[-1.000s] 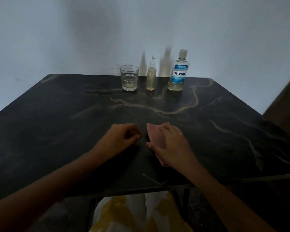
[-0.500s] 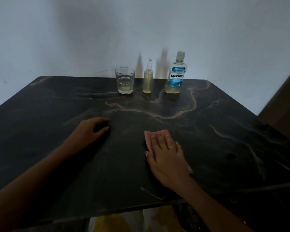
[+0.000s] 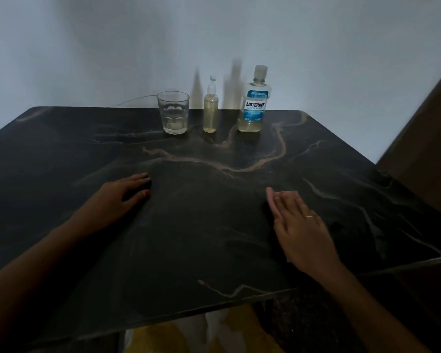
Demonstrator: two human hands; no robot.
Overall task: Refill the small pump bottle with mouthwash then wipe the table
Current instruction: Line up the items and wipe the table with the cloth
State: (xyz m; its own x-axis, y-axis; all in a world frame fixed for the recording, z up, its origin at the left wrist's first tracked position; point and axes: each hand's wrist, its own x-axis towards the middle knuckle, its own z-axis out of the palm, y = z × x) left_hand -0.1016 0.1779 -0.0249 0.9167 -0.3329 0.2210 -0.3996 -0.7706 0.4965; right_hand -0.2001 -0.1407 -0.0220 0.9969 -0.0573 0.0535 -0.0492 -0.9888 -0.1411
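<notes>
Pink cloth lies mostly hidden beneath the flat right hand; left hand rests relaxed, empty, on the surface.

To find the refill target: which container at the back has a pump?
The slim middle bottle, between the open glass and the capped, labelled Listerine bottle.

Upright at the back, a clear drinking glass with a little pale liquid at its bottom; behind it, a thin wire against the pale wall; at far right, a slanting brown panel; lowest in view, yellow-and-white fabric, blurred.
</notes>
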